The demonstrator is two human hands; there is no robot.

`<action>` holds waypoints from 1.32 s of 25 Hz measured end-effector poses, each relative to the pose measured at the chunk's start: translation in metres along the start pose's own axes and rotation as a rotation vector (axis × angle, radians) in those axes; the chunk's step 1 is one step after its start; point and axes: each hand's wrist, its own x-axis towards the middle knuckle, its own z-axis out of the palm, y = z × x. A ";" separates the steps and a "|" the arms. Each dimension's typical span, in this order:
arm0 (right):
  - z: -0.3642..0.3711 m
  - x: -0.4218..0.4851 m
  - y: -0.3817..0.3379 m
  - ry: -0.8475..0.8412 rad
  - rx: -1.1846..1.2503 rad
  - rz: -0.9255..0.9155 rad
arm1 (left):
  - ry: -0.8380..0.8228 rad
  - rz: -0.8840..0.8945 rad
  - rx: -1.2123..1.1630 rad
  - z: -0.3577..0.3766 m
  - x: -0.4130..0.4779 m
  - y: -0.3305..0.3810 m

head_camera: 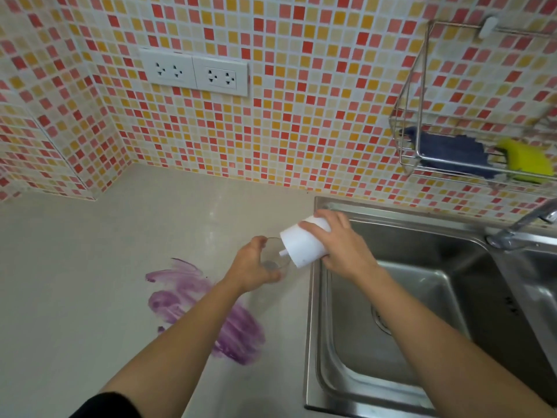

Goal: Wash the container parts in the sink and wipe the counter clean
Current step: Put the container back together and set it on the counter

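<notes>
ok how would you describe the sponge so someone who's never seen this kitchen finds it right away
Start at the steel sink on the right, then look up the tiled wall to the wire rack hanging above it. The sponge lies at the rack's right end, beside a dark blue cloth; it is the only bright yellow thing there.

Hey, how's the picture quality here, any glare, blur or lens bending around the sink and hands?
Head view: the wide-angle lens bows the grout lines of the tiled wall; even light, with soft sheen on the sink steel; the clear cup in the left hand barely shows against the counter; the tap blurs at the right edge.
</notes>
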 end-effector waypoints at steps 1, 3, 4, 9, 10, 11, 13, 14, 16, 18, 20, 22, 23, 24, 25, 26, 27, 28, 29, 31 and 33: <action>-0.003 0.005 -0.005 -0.001 -0.043 -0.033 | -0.003 0.000 -0.002 -0.002 -0.001 -0.001; -0.008 0.014 -0.017 -0.035 -0.136 -0.083 | -0.004 0.014 -0.011 -0.003 -0.003 -0.003; -0.010 0.020 -0.023 -0.065 -0.174 -0.110 | 0.001 0.019 -0.024 -0.004 -0.004 -0.004; -0.015 0.038 -0.031 -0.173 0.004 -0.187 | 0.016 -0.017 -0.168 -0.006 -0.009 -0.006; -0.016 0.040 -0.028 -0.191 0.119 -0.166 | 0.015 -0.020 -0.182 -0.006 -0.010 -0.006; -0.016 0.041 -0.025 -0.205 0.237 -0.137 | 0.011 -0.025 -0.194 -0.006 -0.010 -0.006; -0.015 0.041 -0.021 -0.206 0.410 -0.089 | 0.002 -0.039 -0.216 -0.007 -0.009 -0.007; -0.014 0.040 -0.021 -0.195 0.455 -0.065 | -0.004 -0.043 -0.220 -0.008 -0.009 -0.007; -0.006 0.037 -0.021 -0.194 0.542 0.014 | -0.013 -0.043 -0.214 -0.008 -0.009 -0.008; 0.002 0.034 -0.023 -0.199 0.676 0.070 | -0.017 -0.037 -0.207 -0.009 -0.008 -0.008; 0.009 0.031 -0.027 -0.137 0.784 0.086 | -0.010 -0.033 -0.192 -0.008 -0.008 -0.008; 0.016 0.029 -0.031 -0.074 0.872 0.115 | 0.008 -0.029 -0.166 -0.008 -0.007 -0.008; 0.020 0.028 -0.033 -0.058 0.936 0.148 | 0.014 -0.025 -0.155 -0.008 -0.006 -0.008; 0.023 0.027 -0.035 -0.051 1.007 0.191 | 0.016 -0.022 -0.148 -0.008 -0.006 -0.008; 0.026 0.026 -0.035 -0.049 1.074 0.232 | 0.017 -0.019 -0.144 -0.008 -0.006 -0.008; 0.029 0.024 -0.034 -0.048 1.130 0.258 | 0.019 -0.013 -0.144 -0.007 -0.006 -0.008; 0.031 0.023 -0.033 -0.045 1.170 0.268 | 0.018 -0.005 -0.152 -0.007 -0.006 -0.007; 0.032 0.023 -0.032 -0.046 1.197 0.271 | 0.017 0.005 -0.162 -0.006 -0.006 -0.008; 0.033 0.022 -0.032 -0.054 1.220 0.274 | 0.013 0.014 -0.171 -0.006 -0.006 -0.008; 0.034 0.021 -0.032 -0.074 1.245 0.279 | 0.010 0.024 -0.170 -0.005 -0.007 -0.013; 0.037 0.019 -0.031 -0.098 1.239 0.288 | -0.003 0.031 -0.164 -0.005 -0.007 -0.019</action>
